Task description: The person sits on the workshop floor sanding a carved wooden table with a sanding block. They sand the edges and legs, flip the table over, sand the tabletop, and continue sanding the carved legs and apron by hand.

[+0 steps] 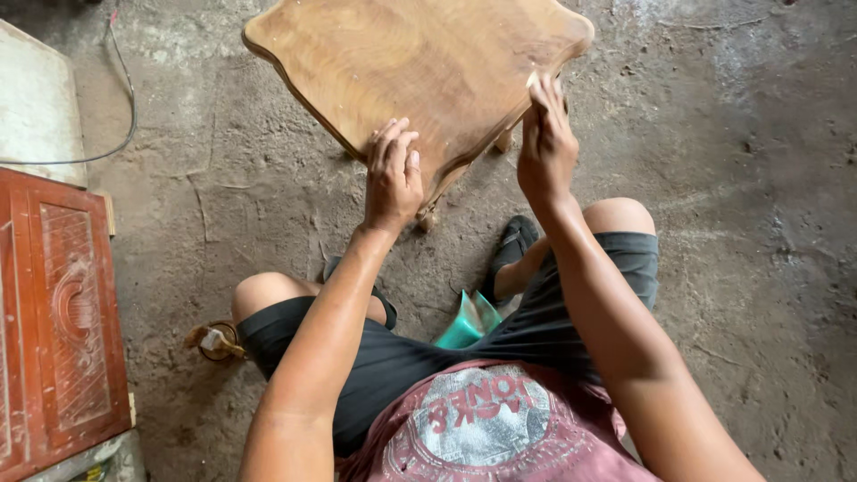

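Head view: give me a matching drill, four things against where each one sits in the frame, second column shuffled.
Things:
1. small wooden table with scalloped top
2. carved reddish wooden panel
3. green plastic stool
4. left hand

Places:
A. flat on the floor at the left edge
B. between the person's knees, under the seat
C. top centre, standing on the dirt floor
D. resting on the table's near edge

Pairs: 1-C, 2-A, 3-B, 4-D. The right hand presses a small pale piece, perhaps sandpaper, to the table's right edge.

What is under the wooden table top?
Under the table top, two carved legs poke out near the left hand and right hand. The top hides the rest.
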